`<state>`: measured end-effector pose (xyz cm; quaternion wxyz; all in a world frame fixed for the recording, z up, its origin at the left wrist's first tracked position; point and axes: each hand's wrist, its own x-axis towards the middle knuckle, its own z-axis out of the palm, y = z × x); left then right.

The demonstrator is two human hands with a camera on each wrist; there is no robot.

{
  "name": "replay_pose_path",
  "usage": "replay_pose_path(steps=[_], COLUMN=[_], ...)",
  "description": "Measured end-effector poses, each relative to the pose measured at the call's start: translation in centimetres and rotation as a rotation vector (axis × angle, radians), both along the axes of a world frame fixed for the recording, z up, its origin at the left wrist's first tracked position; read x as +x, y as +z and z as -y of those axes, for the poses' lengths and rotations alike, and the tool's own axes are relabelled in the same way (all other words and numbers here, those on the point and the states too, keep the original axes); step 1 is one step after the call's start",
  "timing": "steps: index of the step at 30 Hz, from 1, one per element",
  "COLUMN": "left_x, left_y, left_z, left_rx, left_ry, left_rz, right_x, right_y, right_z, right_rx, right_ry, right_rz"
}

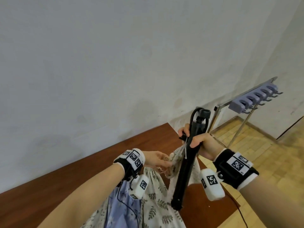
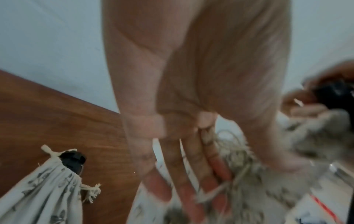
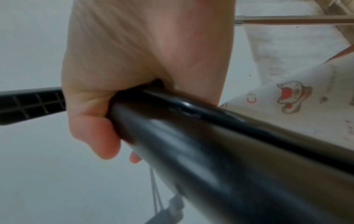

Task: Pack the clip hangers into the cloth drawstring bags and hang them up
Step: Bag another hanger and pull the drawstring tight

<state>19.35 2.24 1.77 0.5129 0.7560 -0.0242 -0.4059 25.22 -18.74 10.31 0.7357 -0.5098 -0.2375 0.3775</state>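
My right hand (image 1: pixel 192 139) grips a long black folded clip hanger (image 1: pixel 185 170) near its top and holds it steeply tilted, with its lower end over the leaf-print drawstring bag (image 1: pixel 156 199). In the right wrist view the hanger (image 3: pixel 210 144) fills the frame under my right hand (image 3: pixel 107 136). My left hand (image 1: pixel 162 162) pinches the bag's gathered mouth and pale cord just left of the hanger. In the blurred left wrist view my left hand (image 2: pixel 210 181) lies on the bunched cloth (image 2: pixel 239 159).
A second leaf-print bag (image 2: pixel 47 181), tied with a black hanger top (image 2: pixel 73 160) poking out, lies on the brown table (image 1: pixel 65 183). A lavender hook rack (image 1: pixel 254 98) on a metal stand is at the right over wooden floor. A blue flowered cloth (image 1: pixel 118 203) lies under my left forearm.
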Motion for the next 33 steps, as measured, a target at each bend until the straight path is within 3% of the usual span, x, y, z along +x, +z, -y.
replay_pose_path(steps=[7,13,17,20,22,27,30,33], left_x=[1.2,2.2,3.2,3.6,3.7,2.7,1.8,0.8], left_y=[-0.7,0.6,1.9,3.5,4.5,5.9,5.9,5.7], left_z=[1.7,3.0,2.3,2.3,2.4,3.2,3.4,2.7], left_rx=[0.13,0.247,0.303,0.273,0.216,0.2,0.05,-0.013], left_ry=[0.254,0.138,0.314,0.459,0.504,0.345,0.392,0.493], left_rz=[0.424,0.468,0.5,0.418,0.373,0.414,0.434,0.488], right_x=[0.3,0.9,1.7,1.5,0.8,-1.4,-1.9,-2.3], right_y=[-0.3,-0.4,-0.8,-0.5,0.0,-1.4,-5.3,-6.4], right_z=[1.5,2.4,4.5,6.2,6.6,4.2,2.3,1.9], right_rx=[-0.024,-0.218,-0.424,-0.433,-0.374,-0.356,-0.504,-0.462], right_ry=[0.112,0.217,0.097,-0.05,-0.029,0.329,0.35,0.364], right_rz=[-0.005,0.045,0.212,0.216,0.176,-0.028,-0.097,-0.203])
